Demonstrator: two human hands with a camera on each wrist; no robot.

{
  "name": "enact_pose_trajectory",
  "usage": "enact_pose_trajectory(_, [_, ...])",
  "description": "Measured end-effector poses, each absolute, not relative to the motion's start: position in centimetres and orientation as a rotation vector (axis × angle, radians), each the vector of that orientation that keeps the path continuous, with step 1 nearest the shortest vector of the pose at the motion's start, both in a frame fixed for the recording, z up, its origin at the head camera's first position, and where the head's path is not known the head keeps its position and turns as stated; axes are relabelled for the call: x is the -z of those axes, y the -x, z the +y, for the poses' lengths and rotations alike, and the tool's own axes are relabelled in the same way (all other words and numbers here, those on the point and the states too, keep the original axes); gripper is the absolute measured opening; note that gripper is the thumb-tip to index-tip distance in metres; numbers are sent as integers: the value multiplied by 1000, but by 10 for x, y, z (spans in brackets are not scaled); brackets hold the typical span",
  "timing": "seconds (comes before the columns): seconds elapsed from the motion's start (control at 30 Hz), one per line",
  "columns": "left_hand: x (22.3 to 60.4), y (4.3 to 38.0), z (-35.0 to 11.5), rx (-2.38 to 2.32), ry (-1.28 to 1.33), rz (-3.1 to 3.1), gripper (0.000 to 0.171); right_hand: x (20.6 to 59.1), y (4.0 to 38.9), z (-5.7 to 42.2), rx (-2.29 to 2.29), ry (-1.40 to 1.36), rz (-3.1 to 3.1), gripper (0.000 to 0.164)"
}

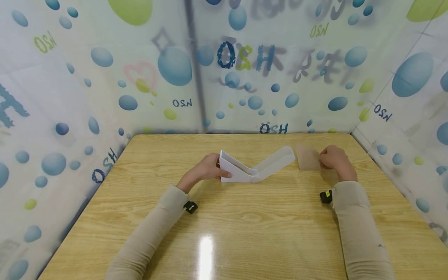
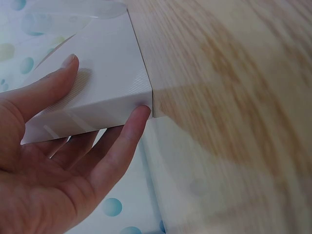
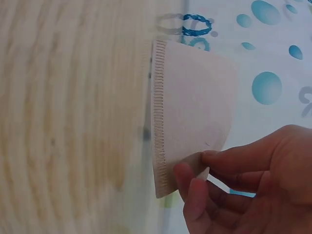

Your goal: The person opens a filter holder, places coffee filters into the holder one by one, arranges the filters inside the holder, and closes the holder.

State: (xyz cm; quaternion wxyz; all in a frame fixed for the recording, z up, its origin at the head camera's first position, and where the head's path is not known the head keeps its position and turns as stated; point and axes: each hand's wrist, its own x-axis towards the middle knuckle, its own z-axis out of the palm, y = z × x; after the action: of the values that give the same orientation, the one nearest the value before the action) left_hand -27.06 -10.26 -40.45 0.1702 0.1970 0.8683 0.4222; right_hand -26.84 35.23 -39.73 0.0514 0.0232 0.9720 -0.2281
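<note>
My left hand (image 1: 209, 167) grips the closed end of a white box (image 1: 236, 174), thumb on its near face and fingers around the end. In the left wrist view, the thumb lies on the white box (image 2: 105, 63) and a fingertip presses its end wall. A clear hinged lid (image 1: 274, 163) is swung open toward the right. Farther right, my right hand (image 1: 334, 157) pinches a tan paper coffee filter (image 1: 308, 158) by its corner. The right wrist view shows the coffee filter (image 3: 195, 102) with a crimped seam along one edge, held between thumb and fingers.
Both hands work over a wooden table (image 1: 252, 221). Behind its far edge hangs a white curtain (image 1: 245, 89) with blue and green dots, which also runs along both sides. Small black cameras are strapped at each sleeve cuff.
</note>
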Motion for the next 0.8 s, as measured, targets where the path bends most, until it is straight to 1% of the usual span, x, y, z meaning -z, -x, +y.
enact_pose_trajectory(0.23, [404, 270, -103, -1211, -561, 2459, 41, 385, 265, 348, 724, -63, 2994, 22])
enact_pose_trajectory(0.5, [405, 270, -102, -1212, -557, 2462, 41, 371, 260, 341, 742, -59, 3010, 43])
enact_pose_trajectory(0.6, [406, 271, -102, -1207, -560, 2465, 41, 366, 258, 338, 748, -45, 3025, 45])
enact_pose_trajectory(0.8, [405, 270, -102, -1204, -560, 2466, 41, 361, 255, 334, 766, -31, 3070, 41])
